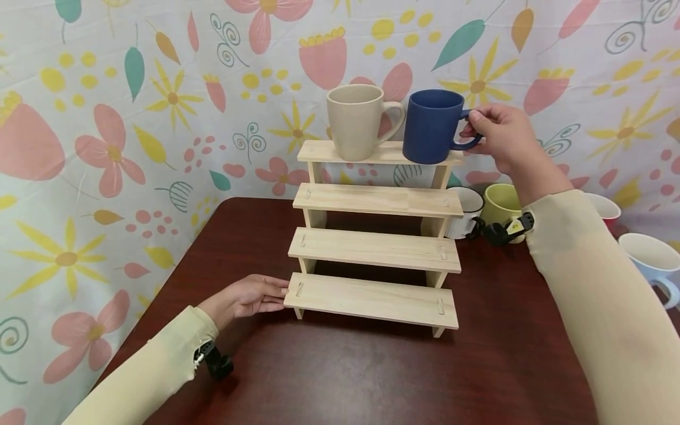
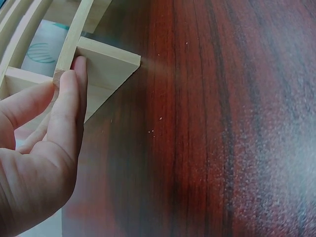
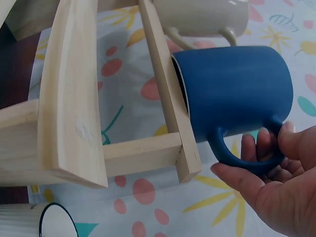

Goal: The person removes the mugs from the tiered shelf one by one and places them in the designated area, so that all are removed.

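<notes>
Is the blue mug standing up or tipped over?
Standing up: the blue mug sits mouth-up on the top shelf, handle held by the right hand.

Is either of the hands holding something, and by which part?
The right hand grips the blue mug by its handle, on the top shelf. The left hand only touches the wooden stepped shelf at its bottom step's end.

Bright, even light – soft shadows, wrist views slightly blurred.
</notes>
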Demonstrator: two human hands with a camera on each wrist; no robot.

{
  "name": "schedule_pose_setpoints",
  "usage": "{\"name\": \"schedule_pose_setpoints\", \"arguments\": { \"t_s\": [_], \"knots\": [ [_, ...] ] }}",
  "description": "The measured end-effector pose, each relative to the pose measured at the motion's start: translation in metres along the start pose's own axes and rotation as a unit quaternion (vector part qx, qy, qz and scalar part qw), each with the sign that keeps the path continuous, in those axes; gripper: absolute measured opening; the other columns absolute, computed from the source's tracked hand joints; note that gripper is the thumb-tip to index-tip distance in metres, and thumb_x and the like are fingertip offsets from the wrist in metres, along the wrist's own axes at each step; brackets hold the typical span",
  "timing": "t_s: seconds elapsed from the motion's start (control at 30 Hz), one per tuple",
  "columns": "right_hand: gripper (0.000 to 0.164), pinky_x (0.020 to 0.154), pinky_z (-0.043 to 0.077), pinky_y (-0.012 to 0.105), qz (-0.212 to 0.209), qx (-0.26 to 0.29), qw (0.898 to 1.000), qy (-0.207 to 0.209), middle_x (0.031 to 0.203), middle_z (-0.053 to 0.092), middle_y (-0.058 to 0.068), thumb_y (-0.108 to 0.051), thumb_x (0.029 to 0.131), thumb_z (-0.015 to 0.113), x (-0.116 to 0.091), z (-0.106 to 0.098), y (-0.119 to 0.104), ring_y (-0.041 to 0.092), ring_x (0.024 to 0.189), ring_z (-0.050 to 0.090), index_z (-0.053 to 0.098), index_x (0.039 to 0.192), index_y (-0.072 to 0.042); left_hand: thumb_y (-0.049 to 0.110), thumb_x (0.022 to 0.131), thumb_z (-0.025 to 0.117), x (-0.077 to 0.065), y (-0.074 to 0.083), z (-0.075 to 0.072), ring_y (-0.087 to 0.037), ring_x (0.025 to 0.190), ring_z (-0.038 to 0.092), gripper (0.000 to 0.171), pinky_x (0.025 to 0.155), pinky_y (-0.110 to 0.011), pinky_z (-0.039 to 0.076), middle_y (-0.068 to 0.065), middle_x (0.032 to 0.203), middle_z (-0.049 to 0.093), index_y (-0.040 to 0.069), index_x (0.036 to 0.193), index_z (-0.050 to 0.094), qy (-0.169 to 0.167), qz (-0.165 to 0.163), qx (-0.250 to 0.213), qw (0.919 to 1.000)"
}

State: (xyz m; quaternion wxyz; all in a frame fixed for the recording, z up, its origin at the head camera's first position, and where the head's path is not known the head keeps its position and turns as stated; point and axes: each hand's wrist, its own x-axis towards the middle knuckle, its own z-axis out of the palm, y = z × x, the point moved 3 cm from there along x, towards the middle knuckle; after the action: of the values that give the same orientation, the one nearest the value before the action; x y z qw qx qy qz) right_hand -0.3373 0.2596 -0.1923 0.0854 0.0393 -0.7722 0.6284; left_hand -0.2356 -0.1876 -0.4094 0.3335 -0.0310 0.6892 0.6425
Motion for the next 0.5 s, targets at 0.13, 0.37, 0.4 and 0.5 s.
{"name": "schedule_pose_setpoints", "arguments": {
  "t_s": [0.13, 0.37, 0.4, 0.5],
  "knots": [
    [0.018, 0.057, 0.059, 0.018, 0.001, 0.057, 0.998, 0.012, 0.076, 0.064, -0.007, -0.019, 0.105, 0.053, -0.0048, -0.0022, 0.0007, 0.004, 0.069, 0.066, 0.065, 0.094, -0.016, 0.001, 0.103, 0.05, 0.0012, 0.0005, 0.0, -0.005, 0.084, 0.069, 0.054, 0.079, -0.017, 0.06, 0.006, 0.09, 0.072, -0.016, 0.151, 0.033, 0.0, 0.0, -0.001, 1.0],
    [0.022, 0.059, 0.059, 0.015, -0.005, 0.061, 0.998, 0.019, 0.078, 0.064, -0.007, -0.019, 0.104, 0.055, -0.0085, -0.0041, -0.0002, 0.002, 0.072, 0.067, 0.07, 0.088, -0.019, 0.001, 0.104, 0.049, 0.001, 0.0003, -0.003, -0.005, 0.084, 0.07, 0.054, 0.078, -0.017, 0.06, 0.006, 0.091, 0.072, -0.015, 0.152, 0.032, 0.002, -0.002, -0.006, 1.0],
    [0.022, 0.06, 0.059, 0.015, -0.005, 0.06, 0.998, 0.019, 0.078, 0.064, -0.007, -0.019, 0.104, 0.054, -0.0085, -0.0041, -0.0001, 0.002, 0.072, 0.067, 0.07, 0.089, -0.019, 0.0, 0.104, 0.049, 0.0012, 0.0, -0.0031, -0.005, 0.084, 0.07, 0.054, 0.078, -0.017, 0.06, 0.006, 0.092, 0.073, -0.015, 0.152, 0.031, 0.002, -0.002, -0.007, 1.0],
    [0.021, 0.059, 0.059, 0.016, -0.006, 0.07, 0.997, 0.017, 0.078, 0.063, -0.006, -0.018, 0.104, 0.054, -0.0086, -0.0035, 0.0016, 0.002, 0.072, 0.067, 0.069, 0.089, -0.018, 0.0, 0.104, 0.049, 0.0016, -0.0011, -0.0021, -0.005, 0.083, 0.07, 0.055, 0.078, -0.017, 0.06, 0.006, 0.092, 0.073, -0.015, 0.153, 0.03, 0.0, -0.006, -0.011, 0.9999]
  ]
}}
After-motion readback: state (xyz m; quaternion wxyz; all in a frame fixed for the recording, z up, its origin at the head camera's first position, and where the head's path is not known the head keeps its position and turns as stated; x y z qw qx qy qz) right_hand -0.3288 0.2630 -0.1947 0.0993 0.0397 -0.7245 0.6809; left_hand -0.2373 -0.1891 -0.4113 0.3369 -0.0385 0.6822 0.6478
